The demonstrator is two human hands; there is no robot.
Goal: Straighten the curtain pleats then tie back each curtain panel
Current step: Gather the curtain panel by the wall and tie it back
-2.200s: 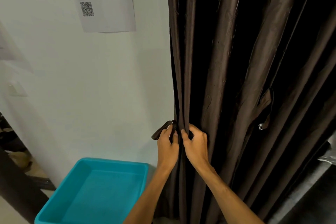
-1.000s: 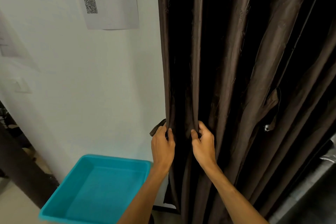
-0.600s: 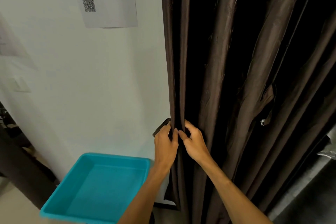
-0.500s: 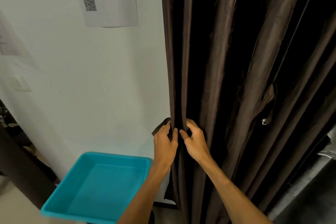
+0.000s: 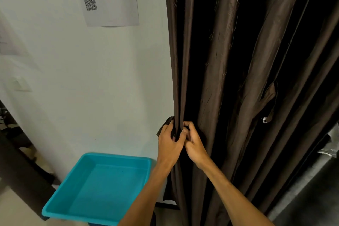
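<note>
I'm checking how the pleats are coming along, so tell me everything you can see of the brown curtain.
The brown curtain hangs beside the white wall, a dark, slightly glossy fabric with faint crinkles, falling in deep vertical folds with black shadow between. Its left-edge folds are gathered tight where the left hand and right hand grip them side by side. A matching brown strap hangs loose from a fold further right. Its top is out of frame.

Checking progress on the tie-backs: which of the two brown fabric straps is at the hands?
The brown fabric strap at the wall-side edge of the dark brown curtain, beside the left hand. The other strap hangs loose further right, untouched.
</note>
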